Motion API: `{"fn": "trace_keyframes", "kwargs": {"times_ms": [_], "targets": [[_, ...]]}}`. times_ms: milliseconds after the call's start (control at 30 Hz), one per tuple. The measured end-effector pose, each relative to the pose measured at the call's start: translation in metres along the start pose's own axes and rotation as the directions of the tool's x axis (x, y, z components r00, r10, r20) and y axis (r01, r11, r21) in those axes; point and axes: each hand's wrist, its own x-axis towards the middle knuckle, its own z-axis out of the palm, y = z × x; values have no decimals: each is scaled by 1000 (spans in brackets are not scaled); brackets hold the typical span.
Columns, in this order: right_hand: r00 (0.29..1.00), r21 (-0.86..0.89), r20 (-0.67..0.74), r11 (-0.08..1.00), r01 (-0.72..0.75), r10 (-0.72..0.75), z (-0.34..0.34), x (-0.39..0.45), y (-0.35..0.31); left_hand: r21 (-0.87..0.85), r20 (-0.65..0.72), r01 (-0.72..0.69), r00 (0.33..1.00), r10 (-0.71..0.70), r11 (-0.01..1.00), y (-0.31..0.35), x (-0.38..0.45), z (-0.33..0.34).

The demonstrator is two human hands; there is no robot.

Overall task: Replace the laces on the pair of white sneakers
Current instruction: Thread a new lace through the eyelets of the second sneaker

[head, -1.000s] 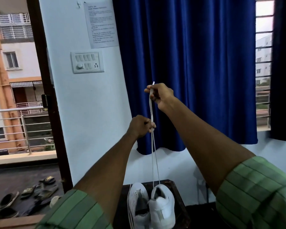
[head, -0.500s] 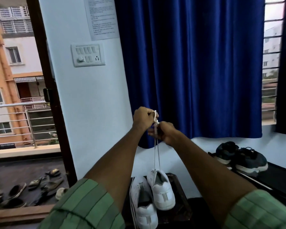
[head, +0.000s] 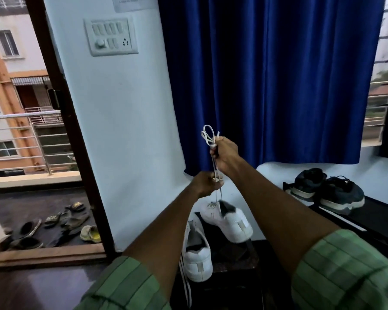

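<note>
Two white sneakers are on a small dark stool (head: pixel 240 256). The left sneaker (head: pixel 197 253) lies flat with its heel toward me. The right sneaker (head: pixel 227 219) tilts up, hanging by its white lace (head: pixel 216 173). My right hand (head: pixel 225 154) grips the lace up high, with a loop of lace sticking out above the fist. My left hand (head: pixel 207 183) pinches the two lace strands lower down, just above the shoe.
A pair of dark sneakers (head: pixel 327 190) sits on a black bench at the right. A blue curtain (head: pixel 267 74) hangs behind. Several sandals (head: pixel 61 222) lie on the balcony floor past the open door at the left. A switch panel (head: pixel 110 35) is on the wall.
My right hand came down from high up, met the left hand, then rose again with a loop of lace. The right sneaker lifted and tilted. The camera view dropped lower.
</note>
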Motion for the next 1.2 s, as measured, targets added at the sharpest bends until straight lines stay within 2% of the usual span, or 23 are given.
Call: {"fn": "trace_keyframes", "kwargs": {"times_ms": [167, 267, 333, 433, 500, 567, 633, 700, 800, 867, 933, 1000, 1067, 1167, 1200], "targets": [[1000, -49, -5, 999, -3, 2, -26, -5, 18, 93, -228, 50, 973, -28, 994, -26, 14, 24], [1000, -148, -16, 989, 24, -26, -54, -10, 37, 241, -345, 16, 936, 70, 970, -38, 12, 32], [998, -259, -29, 965, 43, -52, -76, -12, 63, 325, -367, -18, 919, 143, 946, -45, 11, 38], [999, -408, -28, 913, 16, -31, -105, -15, 110, 341, -382, 30, 918, 109, 940, -61, 13, 42], [999, -447, -1, 894, -38, 42, -116, -22, 136, 311, -348, 5, 931, 109, 950, -71, 10, 44], [998, -519, 39, 854, -24, 52, -123, -34, 153, 221, -355, -24, 929, 104, 975, -75, 4, 45], [997, -601, 76, 799, 24, 27, -126, -43, 166, 172, -367, 0, 928, 64, 985, -72, -4, 44], [988, -682, 152, 724, 102, 4, -130, -48, 176, 193, -329, 23, 943, 43, 981, -74, -10, 43], [930, -818, 341, 443, 366, -139, -134, -52, 185, 262, -237, 19, 971, 45, 965, -79, -23, 45], [892, -839, 410, 304, 451, -191, -136, -52, 187, 309, -176, 4, 983, 53, 951, -84, -31, 48], [895, -865, 423, 229, 446, -141, -140, -51, 186, 322, -111, -28, 991, 68, 946, -88, -34, 49], [914, -904, 405, 140, 404, -24, -141, -50, 184, 337, -17, -77, 996, 88, 938, -92, -37, 44], [895, -900, 435, 63, 430, 104, -140, -47, 181, 387, 81, -120, 992, 96, 914, -94, -40, 42], [790, -885, 451, 93, 456, 415, -142, -43, 165, 417, 118, -156, 986, 117, 896, -96, -42, 42], [764, -883, 459, 134, 451, 454, -144, -45, 157, 429, 113, -171, 984, 135, 887, -96, -43, 43]]}}
